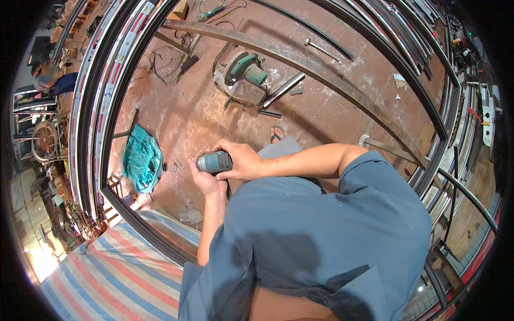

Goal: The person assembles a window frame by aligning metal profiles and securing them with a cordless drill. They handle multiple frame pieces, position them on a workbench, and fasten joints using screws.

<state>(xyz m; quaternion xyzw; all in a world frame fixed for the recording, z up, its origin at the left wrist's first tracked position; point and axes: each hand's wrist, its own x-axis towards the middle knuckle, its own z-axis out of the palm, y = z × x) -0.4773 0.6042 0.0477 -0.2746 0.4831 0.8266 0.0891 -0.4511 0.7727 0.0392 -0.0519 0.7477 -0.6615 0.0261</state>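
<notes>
Close in front of my body, a teal and dark-grey power drill (215, 162) points left, with a thin bit or rod sticking out of its nose. My right hand (245, 161) is wrapped round the drill's rear and side from the right. From below, my left hand (208, 183) presses against its front end, palm turned up and fingers curled at the nose. Whether those left fingers also pinch something small, I cannot tell. Around both hands runs a large dark metal frame (105, 160), its left side close beyond the drill's tip.
A rusty crossbar (321, 72) spans the frame. Beyond it a green cut-off saw (246, 75) stands on the reddish floor. Left lies a teal cloth (142, 160); lower left, a striped tarp (115, 267). Metal profiles (388, 32) line the upper right. Another person (51, 77) is far left.
</notes>
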